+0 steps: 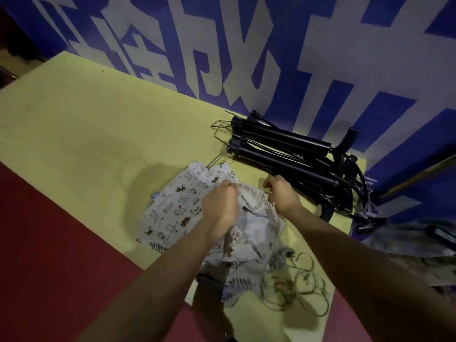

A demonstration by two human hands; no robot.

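Both forearms in from the lower edge, converging on the printed cloth [172, 208] right of centre on the yellow-green tabletop [74, 124]

Left hand [219, 208]: back up, wrist a little bent, fingers curled down and clenched round a bunched stretch of the cloth's ribbed band [249, 191]

Right hand [282, 193]: just beside the left, knuckles toward the wall, closed to a fist at the other end of that band. Fingertips hidden under the palm; grip seemingly a pinch on the band's frayed edge

Band drawn short between the two hands, raised slightly off the table

Cloth: pale, small animal print with a leaf border. Left part flat on the tabletop, right part crumpled under and below the hands, trailing toward the near table edge

Around:
- Heap of black hangers [291, 154] behind the right hand, against the blue-and-white wall banner [246, 45]. Thin wire hooks poking out leftward, one wire reaching the cloth's far corner. Right hand near the closest black bar, not touching
- Tangle of thin wire hangers [296, 287] on the near right of the table, partly under the cloth's crumpled end
- Dark clips [367, 215] past the table's right edge, a blurred grey heap [419, 238] beyond
- Dark red surface [49, 243] left of and below the table
- Small dark object [209, 280] beneath the left forearm at the cloth's near edge, too hidden to identify
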